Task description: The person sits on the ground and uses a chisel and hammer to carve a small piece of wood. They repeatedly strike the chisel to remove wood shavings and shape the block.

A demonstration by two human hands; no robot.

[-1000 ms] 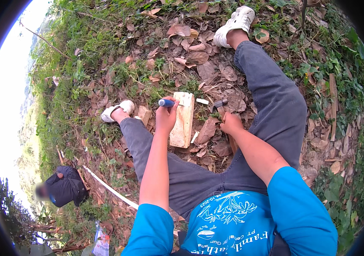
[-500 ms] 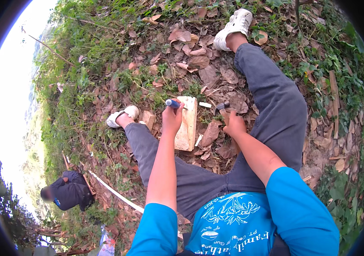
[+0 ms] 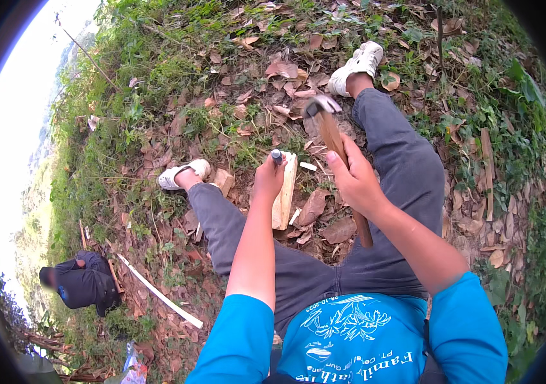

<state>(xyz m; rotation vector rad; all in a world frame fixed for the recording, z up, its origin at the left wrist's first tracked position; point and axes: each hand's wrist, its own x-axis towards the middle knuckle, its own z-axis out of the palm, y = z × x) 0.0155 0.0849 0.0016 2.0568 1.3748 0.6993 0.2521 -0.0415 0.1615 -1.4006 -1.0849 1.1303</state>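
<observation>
My left hand (image 3: 268, 180) is closed around the upright handle of a blue-handled chisel (image 3: 277, 155); its blade is hidden below the fist. Under that hand is a pale wooden block (image 3: 285, 197), tilted between my legs and partly covered by my hand and wrist. My right hand (image 3: 357, 184) grips the wooden handle of a claw hammer (image 3: 331, 131) partway along. The hammer's metal head is raised, up and to the right of the chisel, and slightly blurred. The handle's lower end sticks out beneath my hand.
Dry leaves and green plants cover the ground. A small wood offcut (image 3: 223, 182) lies by my left shoe (image 3: 185, 175), and pale wood chips (image 3: 308, 166) lie beside the block. Further left, a person in dark clothes (image 3: 87, 281) is near a long white strip (image 3: 161, 292).
My right hand has lifted the hammer, its head rising away from beside the block. My left hand has shifted slightly right with the chisel, and the block now shows more edge-on.
</observation>
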